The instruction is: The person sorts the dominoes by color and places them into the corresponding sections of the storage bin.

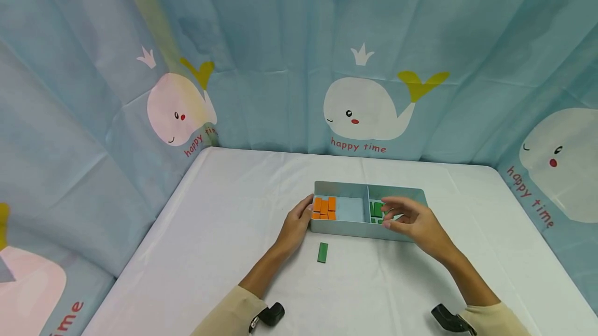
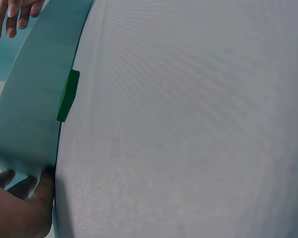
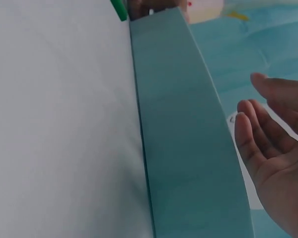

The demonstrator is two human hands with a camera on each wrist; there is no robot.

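A blue-grey divided box [image 1: 345,228] sits on the white table. My left hand [image 1: 293,224] rests against its left end wall, the fingers touching the side. Several orange blocks [image 1: 324,208] fill the left part of the left compartment. Green blocks [image 1: 377,210] lie in the right compartment, partly hidden by my right hand [image 1: 418,224]. That hand hovers over the compartment with its fingers loosely bent and apart; the right wrist view shows nothing between them. One loose green block [image 1: 323,253] lies on the table in front of the box, near my left hand.
The white tablecloth [image 1: 233,196] reaches back to a blue curtain [image 1: 271,107] printed with whales. Black wrist devices [image 1: 272,314] sit at the cuffs of both beige sleeves [image 1: 233,312].
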